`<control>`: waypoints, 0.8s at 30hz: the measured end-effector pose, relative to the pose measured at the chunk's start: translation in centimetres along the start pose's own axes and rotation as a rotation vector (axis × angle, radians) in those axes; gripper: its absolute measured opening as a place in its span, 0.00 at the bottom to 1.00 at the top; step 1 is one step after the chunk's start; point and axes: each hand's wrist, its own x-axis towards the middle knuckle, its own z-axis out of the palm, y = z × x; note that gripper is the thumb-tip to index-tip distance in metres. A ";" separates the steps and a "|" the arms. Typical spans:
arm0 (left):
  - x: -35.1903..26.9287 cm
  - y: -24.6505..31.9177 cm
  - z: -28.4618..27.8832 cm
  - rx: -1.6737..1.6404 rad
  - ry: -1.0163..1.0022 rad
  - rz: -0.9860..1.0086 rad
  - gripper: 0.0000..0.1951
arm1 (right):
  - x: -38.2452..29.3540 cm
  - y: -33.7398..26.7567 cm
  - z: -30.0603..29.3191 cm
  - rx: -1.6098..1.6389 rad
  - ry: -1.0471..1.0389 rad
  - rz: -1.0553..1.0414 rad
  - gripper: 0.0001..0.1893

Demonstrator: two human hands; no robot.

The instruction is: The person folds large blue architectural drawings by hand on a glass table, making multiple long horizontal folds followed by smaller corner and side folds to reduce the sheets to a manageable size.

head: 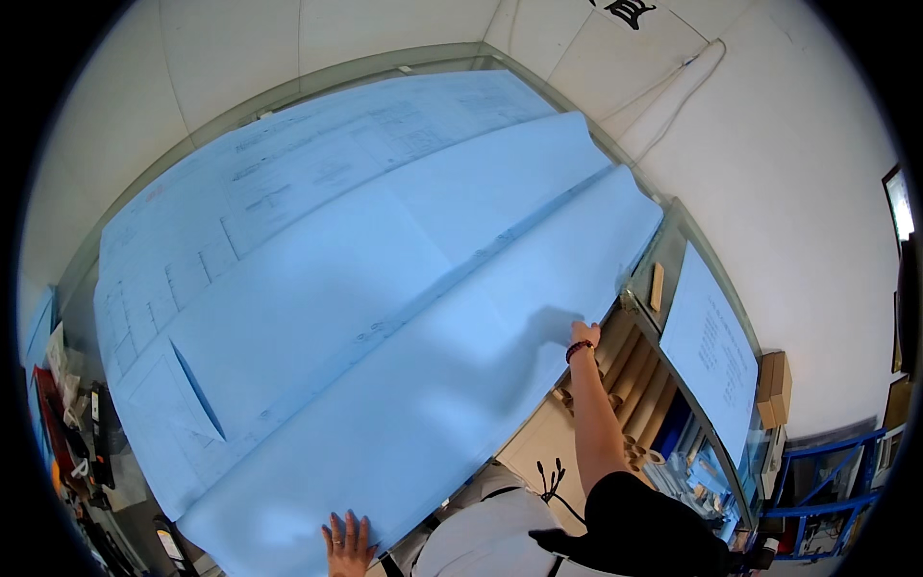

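A large blue drawing sheet (346,288) is spread over a glass-topped table, its far part showing faint technical line drawings. It lies in broad folds, and the near fold shows a mostly plain face. Close to the near edge, my left hand (348,544) rests flat on the paper with fingers spread. My right hand (585,334) is curled at the sheet's right front edge, pinching the paper; its fingertips are partly hidden. A dark bead bracelet (579,350) circles that wrist. At the left, a small corner flap (177,393) of paper is turned over.
Cardboard tubes (634,375) lie under the table at the right. A second glass surface there carries a printed blue sheet (714,353) and a wooden strip (657,286). Black cables (551,479) hang by my body. Cutter knives (101,433) and other tools crowd the left side.
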 end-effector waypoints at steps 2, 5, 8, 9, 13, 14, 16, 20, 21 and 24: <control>1.7 1.2 -0.3 -0.062 0.027 0.031 0.28 | 6.0 1.9 -2.6 0.121 0.081 0.053 0.30; 1.5 -1.0 2.9 -0.112 0.103 0.045 0.23 | 9.4 2.8 -3.7 0.103 0.093 -0.055 0.33; 0.6 -2.8 0.1 -0.293 0.086 -0.033 0.17 | 6.4 0.7 -2.2 -0.042 -0.093 -0.203 0.35; 0.4 -3.4 -0.4 -0.376 0.086 -0.039 0.17 | 5.9 -0.5 -2.0 -0.122 -0.121 -0.291 0.35; 1.7 -5.1 -9.1 -0.259 -0.175 -0.191 0.14 | 3.7 -8.4 -1.2 0.222 -0.330 -0.401 0.15; 2.1 -5.6 -11.2 -0.172 0.041 -0.145 0.09 | 4.1 -10.9 -0.5 0.257 -0.424 -0.482 0.12; 3.9 -6.0 -17.0 -0.052 0.306 -0.081 0.05 | 3.1 -16.3 1.1 0.281 -0.461 -0.540 0.09; 4.1 -8.2 -25.6 0.421 0.587 -0.273 0.24 | 0.3 -26.2 6.1 0.472 -0.590 -0.603 0.21; 3.6 -9.3 -26.7 0.520 0.698 -0.301 0.25 | -0.2 -27.9 7.5 0.516 -0.588 -0.577 0.34; 0.8 -12.1 -27.3 0.362 0.992 -0.502 0.28 | -7.6 -29.9 12.1 0.742 -0.816 -0.698 0.38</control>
